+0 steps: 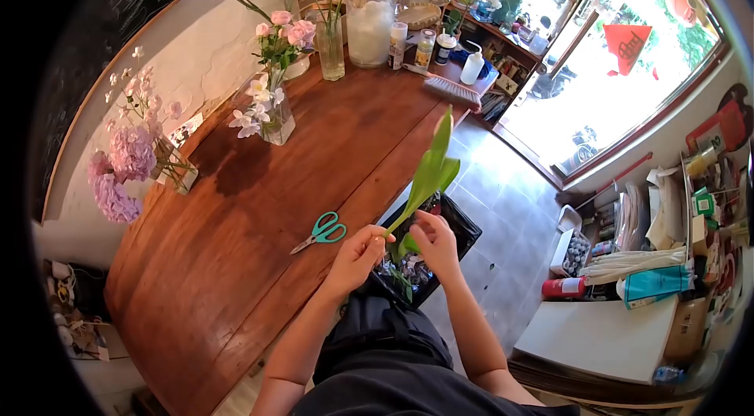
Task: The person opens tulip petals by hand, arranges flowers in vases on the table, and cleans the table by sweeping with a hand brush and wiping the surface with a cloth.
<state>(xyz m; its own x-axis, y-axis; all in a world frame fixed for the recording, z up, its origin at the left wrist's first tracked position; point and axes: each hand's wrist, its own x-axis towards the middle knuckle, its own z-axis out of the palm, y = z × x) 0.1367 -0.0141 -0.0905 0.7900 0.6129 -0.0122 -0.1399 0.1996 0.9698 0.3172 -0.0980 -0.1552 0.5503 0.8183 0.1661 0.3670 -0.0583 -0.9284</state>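
Observation:
My left hand (360, 257) is closed around the lower stem of a green leafy stalk (428, 176), which points up and away from me. Beside it, my right hand (434, 241) has its fingers bent at a lower leaf; whether it grips that leaf is hard to make out. Beneath both hands is a black-lined bin (465, 229) with plant scraps inside. Teal-handled scissors (320, 232) lie on the wooden table (259, 259), left of my left hand.
Vases of flowers (276, 119) line the table's wall side. A brush (452, 89), bottles (473, 64) and a jar (369, 27) are at its far end. Shelves with a red cylinder (563, 287) and a white board (601, 337) stand at right.

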